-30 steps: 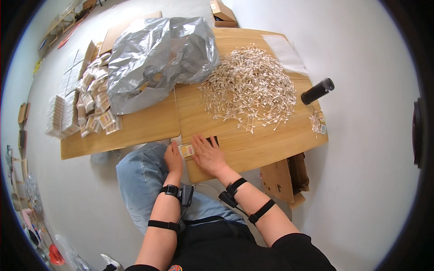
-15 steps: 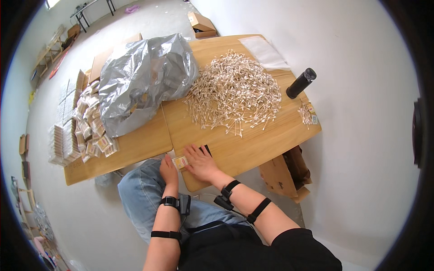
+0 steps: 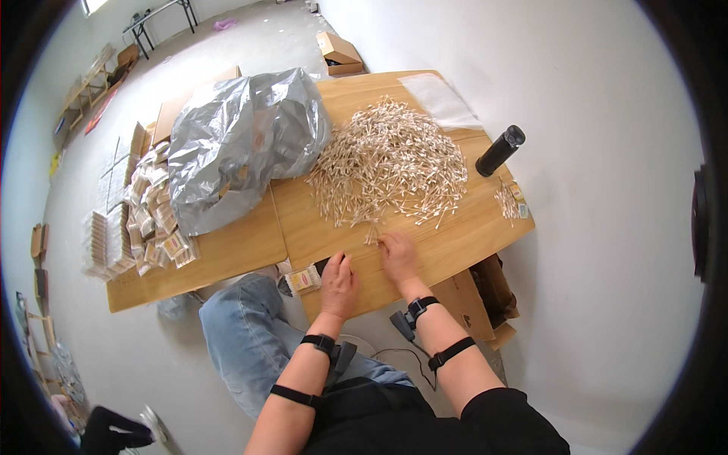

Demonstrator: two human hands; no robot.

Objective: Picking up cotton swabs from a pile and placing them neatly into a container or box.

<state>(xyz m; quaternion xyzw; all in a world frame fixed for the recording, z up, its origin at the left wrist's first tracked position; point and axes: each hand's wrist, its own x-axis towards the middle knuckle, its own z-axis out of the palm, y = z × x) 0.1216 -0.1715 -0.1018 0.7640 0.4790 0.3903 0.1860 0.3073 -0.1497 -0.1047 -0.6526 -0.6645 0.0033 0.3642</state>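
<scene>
A big heap of loose cotton swabs (image 3: pixel 394 163) covers the middle of the wooden table. At its near edge my right hand (image 3: pixel 399 259) has its fingertips pinched at a few cotton swabs (image 3: pixel 371 235) that stick out from the heap. My left hand (image 3: pixel 339 288) is closer to the table's front edge, fingers bent together over a dark flat piece (image 3: pixel 321 265); what they hold, if anything, is hidden. Just left of it lies a small clear packet of cotton swabs (image 3: pixel 305 280) with a yellow and white label, at the table edge.
A crumpled silver plastic bag (image 3: pixel 243 144) stands left of the heap. Beyond it are piled swab packets (image 3: pixel 155 205) and stacked white packs (image 3: pixel 106 239). A black bottle (image 3: pixel 500 150), a white sheet (image 3: pixel 440 100) and a few loose swabs (image 3: pixel 506 200) lie rightward. Below stands a cardboard box (image 3: pixel 466 307).
My right hand has left the packet and moved right to the swabs at the heap's near edge. My left hand has shifted right, off the packet, onto the dark piece.
</scene>
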